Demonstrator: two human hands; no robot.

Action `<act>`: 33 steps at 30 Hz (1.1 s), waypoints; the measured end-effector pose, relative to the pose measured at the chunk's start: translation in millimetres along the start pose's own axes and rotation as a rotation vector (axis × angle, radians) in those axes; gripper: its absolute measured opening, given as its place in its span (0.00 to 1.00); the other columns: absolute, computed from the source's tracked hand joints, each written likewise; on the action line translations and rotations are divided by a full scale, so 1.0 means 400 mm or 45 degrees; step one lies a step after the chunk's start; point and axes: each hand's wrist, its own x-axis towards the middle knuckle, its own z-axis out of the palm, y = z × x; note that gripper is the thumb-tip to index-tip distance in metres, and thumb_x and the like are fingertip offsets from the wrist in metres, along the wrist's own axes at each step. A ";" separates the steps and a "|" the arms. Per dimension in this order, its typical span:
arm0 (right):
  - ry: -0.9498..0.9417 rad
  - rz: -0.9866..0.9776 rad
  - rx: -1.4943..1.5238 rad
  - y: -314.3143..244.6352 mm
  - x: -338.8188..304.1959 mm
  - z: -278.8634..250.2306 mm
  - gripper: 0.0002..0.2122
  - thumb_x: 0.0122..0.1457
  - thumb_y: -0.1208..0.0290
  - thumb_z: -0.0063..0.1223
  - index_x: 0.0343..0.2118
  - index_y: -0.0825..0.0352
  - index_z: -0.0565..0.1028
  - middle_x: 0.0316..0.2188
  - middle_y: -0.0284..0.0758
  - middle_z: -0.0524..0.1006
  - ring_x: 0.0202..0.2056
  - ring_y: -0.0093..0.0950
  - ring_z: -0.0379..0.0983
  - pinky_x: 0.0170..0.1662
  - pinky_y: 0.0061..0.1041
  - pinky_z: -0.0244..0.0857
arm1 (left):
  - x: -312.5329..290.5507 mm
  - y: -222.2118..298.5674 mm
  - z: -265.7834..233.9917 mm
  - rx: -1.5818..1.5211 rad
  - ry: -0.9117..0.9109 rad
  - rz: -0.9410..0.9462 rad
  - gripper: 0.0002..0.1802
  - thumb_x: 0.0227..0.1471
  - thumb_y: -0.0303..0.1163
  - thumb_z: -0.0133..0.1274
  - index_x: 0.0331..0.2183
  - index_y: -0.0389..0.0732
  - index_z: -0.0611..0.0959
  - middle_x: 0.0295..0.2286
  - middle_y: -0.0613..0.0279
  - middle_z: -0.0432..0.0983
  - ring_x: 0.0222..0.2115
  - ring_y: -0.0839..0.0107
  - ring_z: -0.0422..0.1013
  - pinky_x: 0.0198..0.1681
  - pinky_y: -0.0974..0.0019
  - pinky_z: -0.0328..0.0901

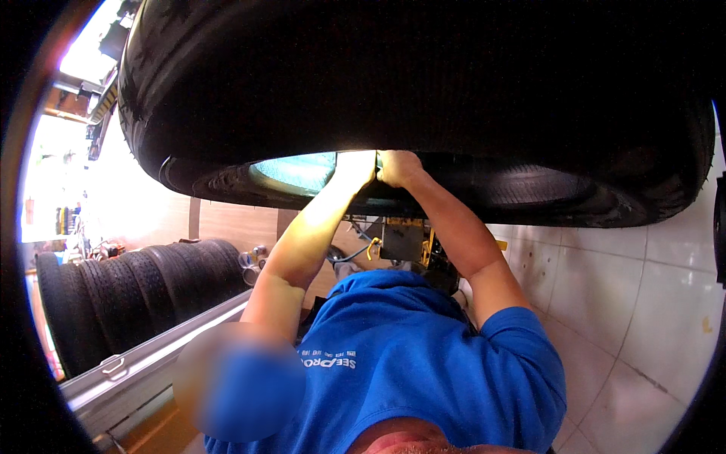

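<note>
Tire [423, 98] fills the top of the view, left hand [357, 168] and right hand [399, 168] curled close together inside its opening, honestly can't tell if they're pinching anything. Row of tires [144, 291] off left, white tiles [597, 295] right.

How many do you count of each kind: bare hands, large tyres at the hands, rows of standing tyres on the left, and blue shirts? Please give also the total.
Left hand and right hand, bare: 2
Large tyre: 1
Row of standing tyres: 1 (its single tyres are hard to separate)
Blue shirt: 1
Total: 5
</note>
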 end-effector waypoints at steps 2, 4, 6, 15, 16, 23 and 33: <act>-0.071 0.005 0.044 -0.002 -0.005 -0.024 0.25 0.47 0.64 0.59 0.52 0.59 0.72 0.46 0.46 0.76 0.48 0.42 0.73 0.50 0.39 0.67 | -0.001 0.029 -0.070 -0.069 -0.391 -0.086 0.17 0.51 0.33 0.48 0.43 0.38 0.79 0.42 0.43 0.76 0.43 0.50 0.73 0.47 0.50 0.66; -0.208 0.025 0.122 -0.026 -0.027 -0.081 0.26 0.47 0.63 0.59 0.53 0.59 0.71 0.46 0.47 0.76 0.48 0.43 0.73 0.51 0.39 0.67 | -0.001 0.024 -0.070 -0.125 -0.532 -0.132 0.19 0.51 0.33 0.47 0.45 0.38 0.78 0.44 0.42 0.74 0.45 0.50 0.71 0.49 0.50 0.65; -0.138 0.034 0.052 -0.026 -0.011 -0.040 0.29 0.47 0.63 0.59 0.55 0.59 0.69 0.48 0.47 0.75 0.49 0.43 0.72 0.52 0.39 0.67 | 0.004 0.003 -0.033 -0.056 -0.603 -0.153 0.22 0.52 0.34 0.47 0.49 0.38 0.77 0.47 0.41 0.72 0.48 0.49 0.69 0.52 0.50 0.63; 0.180 -0.119 -0.148 0.020 0.007 0.014 0.30 0.45 0.64 0.61 0.55 0.61 0.69 0.57 0.50 0.66 0.54 0.44 0.67 0.55 0.38 0.65 | 0.021 0.007 0.004 0.051 -0.205 -0.072 0.20 0.52 0.35 0.46 0.45 0.37 0.80 0.43 0.43 0.76 0.43 0.50 0.73 0.48 0.52 0.67; 0.001 -0.079 -0.029 0.011 0.004 -0.013 0.30 0.45 0.64 0.61 0.55 0.62 0.69 0.57 0.50 0.65 0.54 0.44 0.67 0.55 0.38 0.65 | 0.019 0.021 -0.039 0.167 -0.481 -0.047 0.19 0.51 0.34 0.46 0.43 0.38 0.81 0.40 0.44 0.77 0.41 0.51 0.75 0.46 0.53 0.68; 0.355 -0.270 -0.164 -0.004 -0.011 -0.013 0.26 0.44 0.66 0.63 0.49 0.63 0.72 0.40 0.48 0.78 0.45 0.45 0.74 0.49 0.40 0.68 | -0.008 -0.003 0.007 0.094 0.056 0.046 0.12 0.49 0.33 0.48 0.35 0.40 0.82 0.32 0.48 0.79 0.35 0.53 0.77 0.41 0.54 0.70; -0.142 -0.074 0.122 0.004 0.003 -0.027 0.27 0.47 0.67 0.59 0.53 0.61 0.68 0.41 0.47 0.78 0.43 0.45 0.75 0.44 0.42 0.69 | -0.014 -0.014 0.012 -0.144 -0.181 -0.062 0.12 0.49 0.30 0.49 0.37 0.38 0.78 0.36 0.45 0.76 0.37 0.51 0.75 0.40 0.54 0.70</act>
